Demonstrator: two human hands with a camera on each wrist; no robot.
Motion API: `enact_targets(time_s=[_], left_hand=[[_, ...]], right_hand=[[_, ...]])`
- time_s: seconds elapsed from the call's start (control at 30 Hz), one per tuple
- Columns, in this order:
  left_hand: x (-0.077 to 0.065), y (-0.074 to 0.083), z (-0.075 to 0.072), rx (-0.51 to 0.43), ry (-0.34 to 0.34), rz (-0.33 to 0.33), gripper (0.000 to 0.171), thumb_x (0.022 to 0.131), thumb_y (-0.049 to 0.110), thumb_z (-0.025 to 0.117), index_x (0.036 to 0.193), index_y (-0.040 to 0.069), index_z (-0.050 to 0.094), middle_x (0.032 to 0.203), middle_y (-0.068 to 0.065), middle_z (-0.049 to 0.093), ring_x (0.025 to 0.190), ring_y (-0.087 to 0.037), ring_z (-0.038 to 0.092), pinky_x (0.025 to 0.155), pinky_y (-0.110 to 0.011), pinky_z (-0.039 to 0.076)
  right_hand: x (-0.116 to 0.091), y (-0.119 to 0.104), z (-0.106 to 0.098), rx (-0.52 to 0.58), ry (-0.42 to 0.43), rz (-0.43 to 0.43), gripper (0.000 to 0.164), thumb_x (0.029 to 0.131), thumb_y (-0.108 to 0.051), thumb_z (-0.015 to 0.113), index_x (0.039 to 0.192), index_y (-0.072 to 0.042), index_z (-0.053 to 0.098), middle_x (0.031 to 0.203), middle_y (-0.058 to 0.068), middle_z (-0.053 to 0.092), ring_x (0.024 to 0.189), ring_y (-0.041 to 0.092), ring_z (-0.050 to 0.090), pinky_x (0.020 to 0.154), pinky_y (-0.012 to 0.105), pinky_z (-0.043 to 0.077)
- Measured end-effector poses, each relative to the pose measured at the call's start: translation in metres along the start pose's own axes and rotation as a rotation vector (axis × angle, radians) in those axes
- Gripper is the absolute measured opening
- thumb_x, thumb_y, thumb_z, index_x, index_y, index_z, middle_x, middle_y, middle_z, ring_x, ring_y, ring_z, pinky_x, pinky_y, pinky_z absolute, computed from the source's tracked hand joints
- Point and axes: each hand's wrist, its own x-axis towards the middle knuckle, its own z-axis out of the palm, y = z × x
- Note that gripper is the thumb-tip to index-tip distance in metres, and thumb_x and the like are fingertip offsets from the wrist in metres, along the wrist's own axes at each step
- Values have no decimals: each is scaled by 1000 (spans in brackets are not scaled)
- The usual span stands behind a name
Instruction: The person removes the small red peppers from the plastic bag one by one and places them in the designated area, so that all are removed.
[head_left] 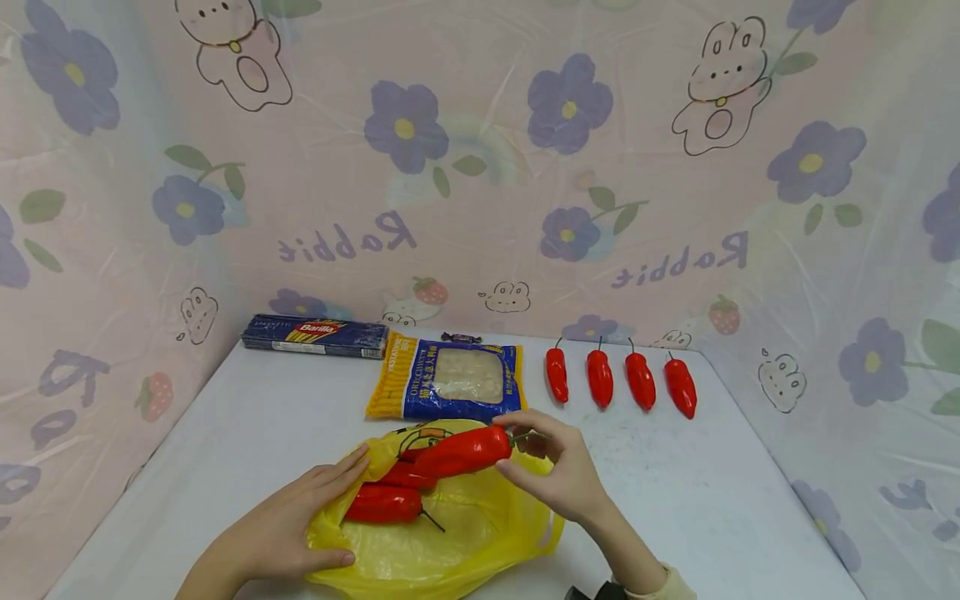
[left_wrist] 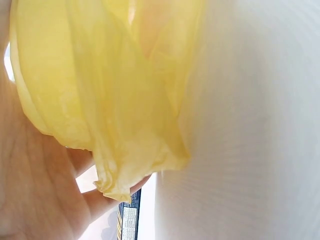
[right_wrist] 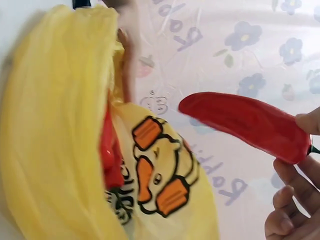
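Note:
My right hand (head_left: 558, 471) pinches a red chili pepper (head_left: 465, 451) by its stem end, the tip pointing left over the mouth of a yellow plastic bag (head_left: 517, 533). In the right wrist view this pepper (right_wrist: 245, 120) lies between thumb and fingertips, apart from the bag (right_wrist: 55, 125). My left hand (head_left: 292, 517) holds the left side of the bag's mouth, thumb low and fingers along the upper rim. Inside the bag lie more red peppers (head_left: 386, 504), partly hidden. The left wrist view shows the bag's crumpled film (left_wrist: 120, 110) against the palm.
Several red peppers (head_left: 600, 379) lie in a row at the back right. Behind the bag is a blue and yellow pasta packet (head_left: 457, 379), with a small dark wrapped candy (head_left: 461, 338) behind it. A blue Barilla box (head_left: 315, 335) sits at the back left. Patterned curtains enclose the white table (head_left: 720, 517).

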Motion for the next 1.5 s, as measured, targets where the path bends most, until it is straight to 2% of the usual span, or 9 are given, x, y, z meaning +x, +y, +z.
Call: enact_targets(time_s=[0.13, 0.37, 0.6, 0.9, 1.03, 1.27, 1.5], left_hand=[[0, 0, 1, 8, 7, 2, 106, 80, 77, 73, 164, 19, 44, 173, 5, 34, 136, -21, 56, 101, -49, 59], [0, 0, 2, 13, 11, 0, 105, 80, 77, 74, 163, 20, 44, 173, 5, 34, 135, -21, 56, 101, -49, 59], [0, 0, 2, 21, 14, 1, 104, 81, 77, 73, 164, 21, 44, 173, 5, 34, 136, -21, 56, 100, -50, 59], [0, 1, 0, 12, 28, 7, 103, 81, 76, 73, 163, 20, 45, 173, 7, 33, 135, -20, 56, 100, -47, 60], [0, 2, 0, 7, 17, -1, 104, 81, 76, 73, 163, 19, 45, 173, 6, 33, 136, -20, 55, 100, -47, 60], [0, 1, 1, 17, 24, 6, 104, 80, 76, 74, 163, 19, 45, 173, 6, 33, 136, -20, 56, 100, -47, 60], [0, 2, -1, 29, 23, 16, 104, 81, 76, 73, 164, 19, 44, 173, 4, 33, 136, -24, 56, 100, -50, 60]], right_hand=[[1, -4, -14, -27, 51, -22, 38, 88, -4, 80, 125, -6, 74, 115, 7, 76, 94, 15, 66, 82, 29, 63], [2, -8, -31, -47, 169, -43, 35, 84, 5, 79, 118, 1, 73, 117, -9, 76, 94, 13, 68, 83, 28, 63], [4, -10, -48, -1, 259, -128, 39, 80, 18, 70, 118, 8, 70, 112, -6, 77, 88, 12, 67, 77, 23, 62], [4, -14, -69, 50, 346, -160, 42, 80, 23, 66, 119, 12, 69, 116, -3, 78, 86, 13, 64, 81, 18, 61], [4, -14, -78, 59, 379, -154, 41, 81, 24, 66, 119, 10, 72, 116, -2, 78, 88, 13, 64, 82, 17, 60], [5, -11, -93, 102, 410, -137, 36, 85, 23, 63, 118, 10, 72, 115, 1, 79, 87, 15, 59, 75, 15, 56], [3, -10, -107, 84, 481, -70, 33, 87, 21, 65, 119, 13, 71, 115, 1, 78, 91, 17, 60, 83, 15, 58]])
